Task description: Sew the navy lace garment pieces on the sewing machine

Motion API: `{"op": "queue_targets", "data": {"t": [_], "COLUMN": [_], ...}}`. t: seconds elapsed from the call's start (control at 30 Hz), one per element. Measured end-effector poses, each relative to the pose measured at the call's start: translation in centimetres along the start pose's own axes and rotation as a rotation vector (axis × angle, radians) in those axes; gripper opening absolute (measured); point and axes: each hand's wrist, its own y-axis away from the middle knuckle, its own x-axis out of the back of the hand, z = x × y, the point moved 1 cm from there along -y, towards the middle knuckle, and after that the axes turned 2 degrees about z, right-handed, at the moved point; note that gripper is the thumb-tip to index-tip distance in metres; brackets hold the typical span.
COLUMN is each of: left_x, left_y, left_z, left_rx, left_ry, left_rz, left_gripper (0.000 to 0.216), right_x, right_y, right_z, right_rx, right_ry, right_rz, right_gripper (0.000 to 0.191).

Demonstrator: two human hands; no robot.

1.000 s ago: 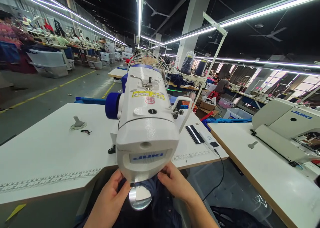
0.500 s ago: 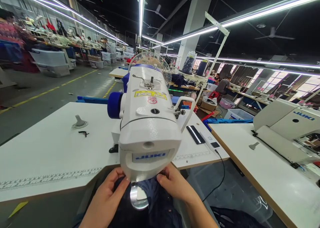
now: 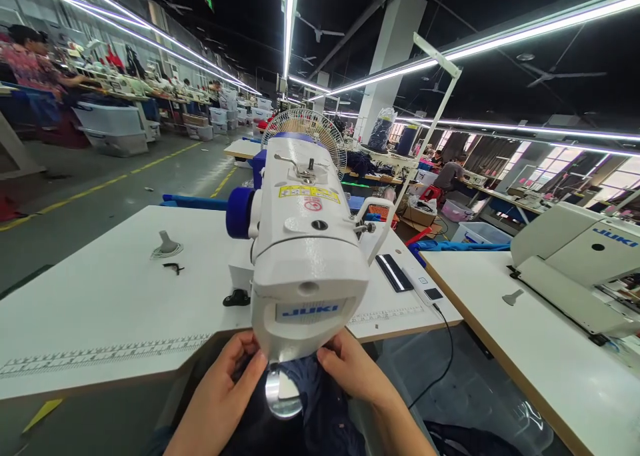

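Observation:
A white sewing machine [image 3: 310, 263] with a blue handwheel [image 3: 240, 213] stands before me, its head end toward me. Under that head, dark navy fabric [image 3: 325, 403] is bunched and hangs down toward my lap. My left hand [image 3: 227, 376] pinches the fabric on the left, thumb tip close to the machine's lower edge. On the right, my right hand [image 3: 353, 366] grips the cloth between thumb and fingers, some fingertips hidden behind the head. Between my hands a shiny round metal piece [image 3: 283, 396] shows below the head. The needle area is out of sight.
On the white table [image 3: 125, 296] lie a grey tool with coiled cord [image 3: 167, 245] and a small black piece [image 3: 173, 268]. Right of the machine are a dark phone-like slab [image 3: 395, 273] and a cabled control panel [image 3: 425, 286]. A second machine [image 3: 575, 263] stands at right.
The camera view has shifted slightly, so the machine and table sit a little further right. Both hands stay on the fabric with nearly the same grip.

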Motion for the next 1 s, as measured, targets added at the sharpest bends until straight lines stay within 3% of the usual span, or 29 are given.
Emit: {"op": "queue_targets", "data": {"t": [0.13,0.27,0.5,0.77,1.0], "left_x": [-0.4,-1.0,-0.9,-0.9,-0.9], "left_y": [-0.3,0.3,0.4,0.5,0.5], "left_z": [-0.5,0.4,0.4,0.9,1.0], "left_rx": [0.005,0.030,0.057,0.012,0.017], "left_ry": [0.027,0.138,0.072,0.048,0.035], "left_rz": [-0.093,-0.063,-0.098,0.010,-0.017], "left_gripper": [0.040,0.039,0.041,0.037,0.037], "right_x": [-0.1,-0.1,0.2,0.2,0.3], "right_y": [0.0,0.1,0.1,-0.2,-0.1], "right_z": [-0.1,-0.3,-0.4,-0.2,0.1], "right_rx": [0.003,-0.012,-0.056,-0.049,-0.058], "right_ry": [0.014,0.024,-0.046,-0.081,-0.058], "right_rz": [0.005,0.009,-0.020,-0.030,-0.023], "right_gripper": [0.020,0.018,0.017,0.015,0.015]}}
